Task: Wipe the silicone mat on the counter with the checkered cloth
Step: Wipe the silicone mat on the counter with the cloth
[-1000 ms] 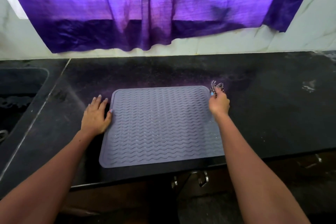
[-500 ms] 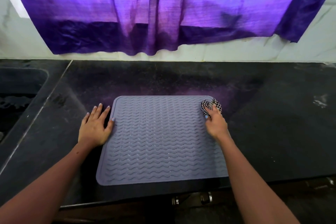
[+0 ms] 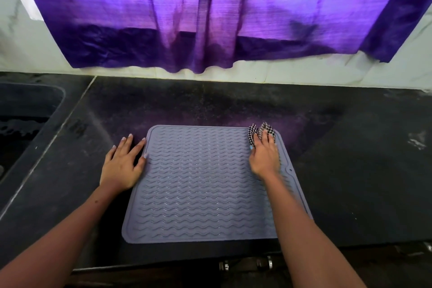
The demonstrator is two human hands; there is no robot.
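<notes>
While your left hand (image 3: 122, 166) lies flat and open on the dark table (image 3: 350, 170), fingers spread, its thumb and forefinger touch the left edge of the silicone mat (image 3: 201, 184) at centre frame. Your right hand (image 3: 265, 158) presses palm-down on the mat's upper right corner, closed over the bunched checkered cloth (image 3: 254, 132), whose black-and-white folds stick out beyond your fingertips toward the top of the frame. The mat is grey-lilac, ribbed with wavy lines, and lies flat with its lower edge close to the front edge of the table; a small hole shows in its right border just below your right wrist. Both bare forearms reach in from the lower corners of the frame. At the left edge of the frame you have a dark sink (image 3: 25, 119) set into the table. Across the top hangs a purple curtain (image 3: 210, 18), its hem ending just above the table in front of a white wall (image 3: 304, 72). Pale smears mark the table at the far right.
</notes>
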